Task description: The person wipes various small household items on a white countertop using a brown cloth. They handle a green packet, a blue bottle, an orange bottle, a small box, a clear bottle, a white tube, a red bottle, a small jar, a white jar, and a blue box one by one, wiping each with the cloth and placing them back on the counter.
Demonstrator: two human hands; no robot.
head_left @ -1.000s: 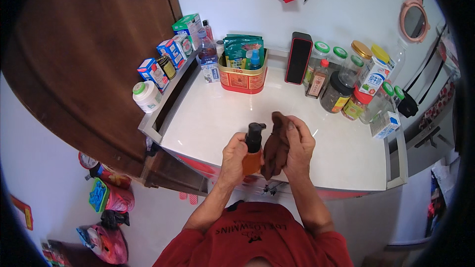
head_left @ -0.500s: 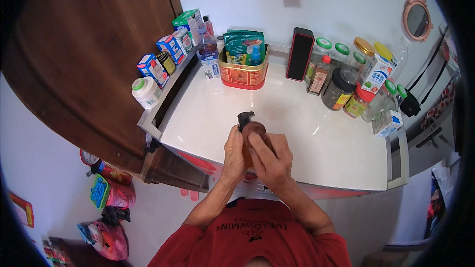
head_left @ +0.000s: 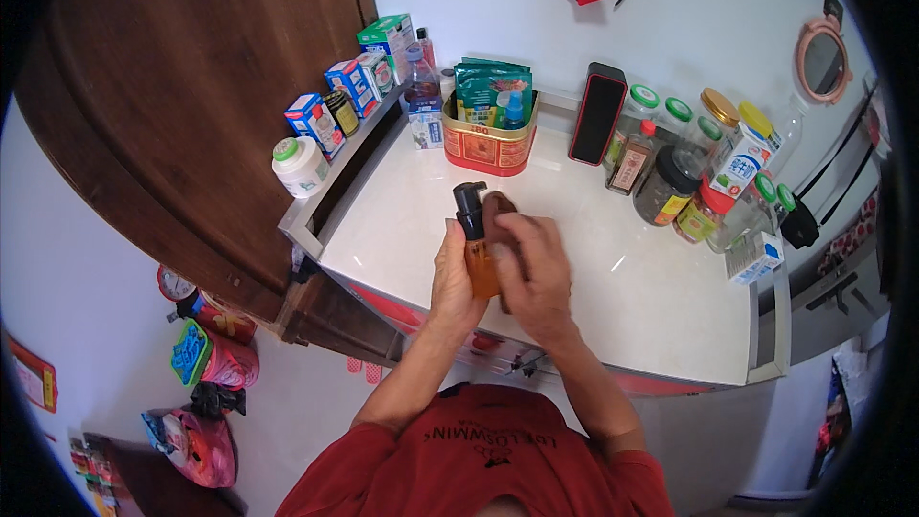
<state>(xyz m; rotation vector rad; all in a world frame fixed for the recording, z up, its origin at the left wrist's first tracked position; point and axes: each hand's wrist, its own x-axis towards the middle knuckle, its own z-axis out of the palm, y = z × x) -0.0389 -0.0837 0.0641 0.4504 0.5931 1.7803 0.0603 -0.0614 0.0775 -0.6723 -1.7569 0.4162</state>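
Observation:
Over the near part of the white cabinet top [head_left: 383,220], my left hand [head_left: 452,282] is wrapped round an amber pump bottle [head_left: 481,270] with a black pump head. The bottle stands nearly upright in the grip. My right hand [head_left: 541,273] is closed on a brown cloth [head_left: 497,214], bunched against the bottle's right side beside the pump. Part of the cloth hangs below the fingers, and the palm hides the rest.
A red and gold tin [head_left: 488,148] with green packets stands at the back. To its right are a black speaker [head_left: 597,115] and several jars, including one with a black lid [head_left: 662,193]. Small boxes and a white tub [head_left: 301,169] line the raised left ledge.
The cloth has come off the top of the pump to the bottle's right side, with my right hand. More of the bottle shows now. The view has shifted slightly.

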